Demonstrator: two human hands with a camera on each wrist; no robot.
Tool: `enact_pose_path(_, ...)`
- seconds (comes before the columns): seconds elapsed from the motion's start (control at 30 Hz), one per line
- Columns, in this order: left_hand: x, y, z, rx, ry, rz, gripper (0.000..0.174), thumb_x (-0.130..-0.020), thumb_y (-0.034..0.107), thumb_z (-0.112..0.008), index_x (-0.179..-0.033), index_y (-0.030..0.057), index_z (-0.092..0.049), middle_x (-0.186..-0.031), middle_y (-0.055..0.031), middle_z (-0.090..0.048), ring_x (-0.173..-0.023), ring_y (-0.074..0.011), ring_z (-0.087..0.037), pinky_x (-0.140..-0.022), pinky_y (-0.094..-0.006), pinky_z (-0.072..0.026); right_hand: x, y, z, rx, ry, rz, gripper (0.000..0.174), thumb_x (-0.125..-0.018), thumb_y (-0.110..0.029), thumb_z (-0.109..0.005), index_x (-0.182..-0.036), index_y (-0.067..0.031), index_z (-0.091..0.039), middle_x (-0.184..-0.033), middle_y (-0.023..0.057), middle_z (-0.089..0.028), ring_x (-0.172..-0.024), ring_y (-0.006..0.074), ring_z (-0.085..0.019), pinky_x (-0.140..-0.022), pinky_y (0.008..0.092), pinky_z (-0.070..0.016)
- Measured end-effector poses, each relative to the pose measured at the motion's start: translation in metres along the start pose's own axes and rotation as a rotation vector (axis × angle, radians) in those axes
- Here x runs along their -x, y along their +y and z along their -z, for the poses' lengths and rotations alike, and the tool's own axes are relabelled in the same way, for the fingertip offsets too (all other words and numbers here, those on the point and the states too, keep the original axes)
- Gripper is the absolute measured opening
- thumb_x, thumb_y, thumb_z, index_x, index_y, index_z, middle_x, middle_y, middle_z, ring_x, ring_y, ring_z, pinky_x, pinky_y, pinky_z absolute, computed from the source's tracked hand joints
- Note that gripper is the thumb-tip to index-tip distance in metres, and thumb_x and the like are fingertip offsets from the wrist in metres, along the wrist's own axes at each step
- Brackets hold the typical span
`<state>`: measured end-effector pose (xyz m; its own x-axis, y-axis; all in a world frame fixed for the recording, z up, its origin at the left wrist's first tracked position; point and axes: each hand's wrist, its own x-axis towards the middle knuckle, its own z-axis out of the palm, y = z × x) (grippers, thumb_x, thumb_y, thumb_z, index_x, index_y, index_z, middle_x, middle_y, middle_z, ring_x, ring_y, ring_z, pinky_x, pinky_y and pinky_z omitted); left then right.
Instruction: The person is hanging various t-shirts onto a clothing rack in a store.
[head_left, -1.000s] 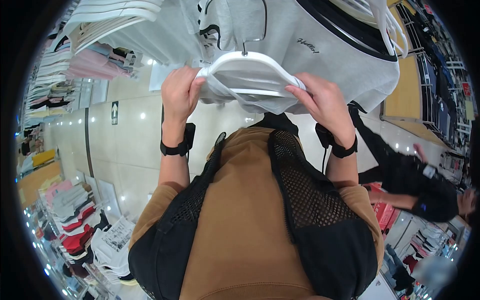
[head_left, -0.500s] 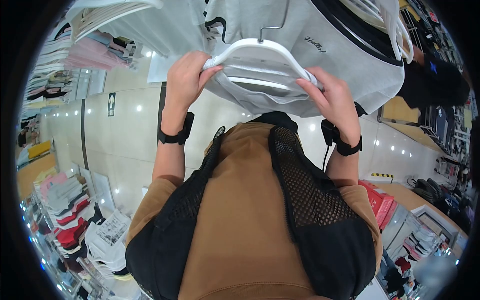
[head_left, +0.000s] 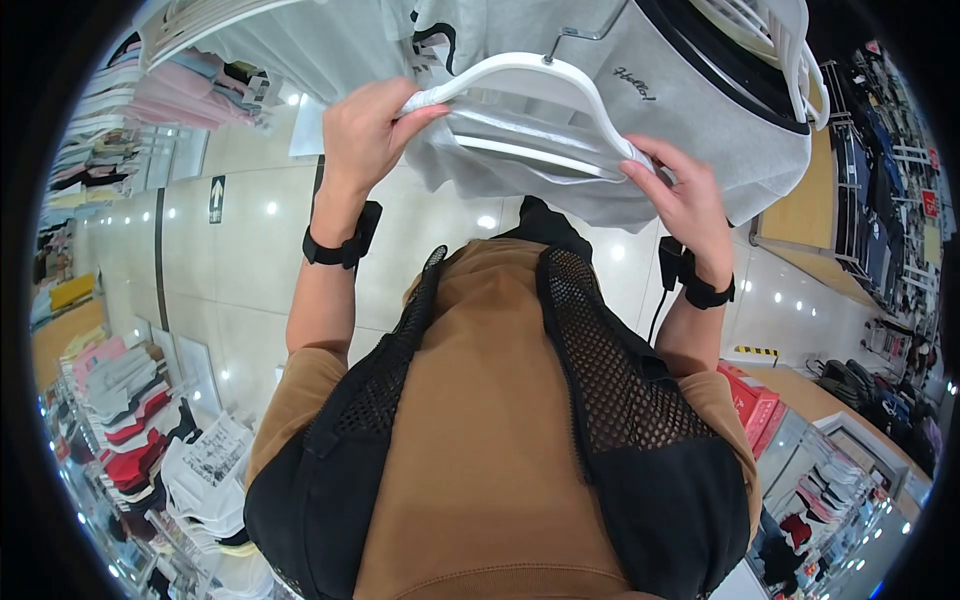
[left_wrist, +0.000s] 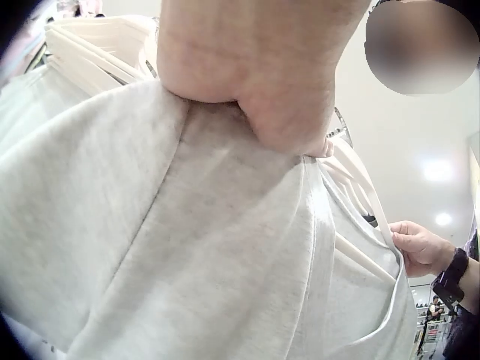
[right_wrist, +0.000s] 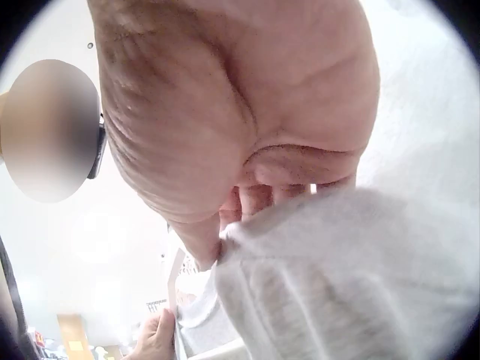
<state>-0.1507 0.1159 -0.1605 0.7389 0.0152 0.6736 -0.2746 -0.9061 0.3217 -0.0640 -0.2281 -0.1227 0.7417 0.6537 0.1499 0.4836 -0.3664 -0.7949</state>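
A white clothes hanger (head_left: 528,64) with a metal hook hangs between the two hands, sloping down to the right. A light grey shirt (head_left: 590,208) is on it, its neckline spread wide below the hanger's arch. The left hand (head_left: 362,130) pinches the neckline against the left shoulder of the hanger, thumb on top. At the other shoulder the right hand (head_left: 686,192) pinches cloth and hanger between thumb and fingers. In the right wrist view the right palm (right_wrist: 247,90) covers much of its grip. Grey cloth (left_wrist: 217,225) falls below the left hand in the left wrist view.
Just beyond hangs a grey top (head_left: 690,120) with black trim and "Hello!" lettering. More white hangers (head_left: 230,20) with garments stand at upper left. Clothes racks (head_left: 140,420) line the left side, and a wooden display (head_left: 800,200) stands to the right. Red boxes (head_left: 750,405) lie lower right.
Both hands and the hanger have moved farther away and a little right, and the hanger's right end has tipped lower. The person in black on the right is out of view.
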Motion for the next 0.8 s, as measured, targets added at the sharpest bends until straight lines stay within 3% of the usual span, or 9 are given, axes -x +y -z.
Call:
enact_pose_path(0.17, -0.001, -0.009, -0.004, 0.082, 0.004, 0.021, 0.038, -0.089, 0.046, -0.07, -0.081, 0.009, -0.066, -0.066, -0.0057, -0.058, -0.058, -0.0272, -0.056, -0.052, -0.0366, -0.0424, -0.001, -0.003, -0.008, 0.063, 0.171, 0.114, 0.024, -0.094, -0.014, -0.07, -0.114, -0.0004, -0.068, -0.088, 0.0083, -0.068, -0.072, 0.0143, -0.059, -0.064, 0.0262, -0.0465)
enact_pose_path(0.27, 0.009, -0.031, -0.017, 0.128, 0.112, -0.003, 0.047, -0.098, 0.051, -0.057, -0.083, 0.0069, -0.065, -0.068, -0.0087, -0.058, -0.06, -0.0308, -0.057, -0.056, -0.0378, -0.0447, 0.003, 0.002, 0.0, 0.058, 0.178, 0.104, 0.022, -0.095, -0.013, -0.069, -0.114, -0.0012, -0.068, -0.087, 0.0078, -0.067, -0.07, 0.0134, -0.056, -0.063, 0.0259, -0.0446)
enact_pose_path(0.33, 0.025, -0.045, -0.024, 0.228, 0.13, 0.16, 0.054, -0.103, 0.052, -0.045, -0.085, 0.0047, -0.064, -0.067, -0.0115, -0.057, -0.062, -0.0338, -0.057, -0.059, -0.0381, -0.0458, 0.006, 0.003, 0.002, 0.027, 0.193, 0.013, 0.022, -0.096, -0.014, -0.068, -0.114, -0.0009, -0.068, -0.087, 0.0061, -0.066, -0.072, 0.0119, -0.055, -0.065, 0.0249, -0.0437)
enact_pose_path(0.47, 0.038, -0.072, -0.026, 0.192, 0.085, 0.193, 0.054, -0.104, 0.05, -0.045, -0.086, 0.0032, -0.064, -0.068, -0.0126, -0.058, -0.062, -0.0332, -0.058, -0.059, -0.0364, -0.0457, 0.007, 0.006, 0.011, -0.001, 0.168, 0.015, 0.022, -0.097, -0.014, -0.068, -0.114, 0.0004, -0.067, -0.087, 0.0036, -0.065, -0.074, 0.0101, -0.054, -0.067, 0.0242, -0.0433)
enact_pose_path(0.53, 0.034, -0.075, -0.022, 0.148, 0.075, 0.356, 0.052, -0.104, 0.048, -0.046, -0.086, 0.0026, -0.064, -0.071, -0.0127, -0.061, -0.062, -0.0326, -0.058, -0.059, -0.0368, -0.0459, 0.009, 0.008, 0.013, -0.035, 0.173, -0.01, 0.022, -0.097, -0.014, -0.068, -0.114, 0.001, -0.067, -0.086, 0.0019, -0.065, -0.075, 0.0087, -0.052, -0.068, 0.0233, -0.0424)
enact_pose_path(0.67, 0.005, -0.041, -0.011, -0.018, 0.205, 0.405, 0.043, -0.102, 0.044, -0.054, -0.087, 0.0045, -0.066, -0.074, -0.0115, -0.065, -0.06, -0.0303, -0.058, -0.057, -0.0373, -0.0459, 0.007, 0.006, 0.01, -0.017, 0.17, 0.004, 0.022, -0.098, -0.015, -0.067, -0.113, 0.0008, -0.067, -0.084, 0.0007, -0.063, -0.074, 0.0077, -0.051, -0.066, 0.0228, -0.0413)
enact_pose_path(0.7, -0.011, -0.031, -0.008, -0.087, 0.278, 0.086, 0.038, -0.099, 0.042, -0.059, -0.088, 0.0059, -0.066, -0.071, -0.0095, -0.064, -0.059, -0.0294, -0.058, -0.056, -0.0379, -0.0453, 0.006, 0.006, 0.008, -0.022, 0.165, -0.006, 0.022, -0.098, -0.015, -0.067, -0.114, 0.0007, -0.067, -0.082, 0.0001, -0.062, -0.072, 0.0075, -0.05, -0.065, 0.0229, -0.041)
enact_pose_path(0.77, -0.018, -0.006, -0.012, -0.149, 0.347, -0.229, 0.033, -0.095, 0.04, -0.065, -0.089, 0.0073, -0.067, -0.069, -0.0074, -0.063, -0.058, -0.0285, -0.057, -0.055, -0.0386, -0.0448, 0.005, 0.006, 0.004, -0.052, 0.16, -0.003, 0.023, -0.098, -0.016, -0.067, -0.114, 0.0003, -0.067, -0.078, -0.0014, -0.06, -0.069, 0.0072, -0.049, -0.062, 0.0231, -0.0401)
enact_pose_path(0.8, -0.016, 0.01, -0.012, -0.093, 0.195, -0.144, 0.033, -0.091, 0.04, -0.069, -0.086, 0.0079, -0.065, -0.065, -0.0065, -0.059, -0.057, -0.0281, -0.056, -0.053, -0.0385, -0.0431, 0.004, 0.006, 0.004, -0.048, 0.159, -0.001, 0.023, -0.098, -0.016, -0.067, -0.114, 0.0003, -0.067, -0.078, -0.0014, -0.06, -0.069, 0.0072, -0.049, -0.062, 0.0231, -0.0401)
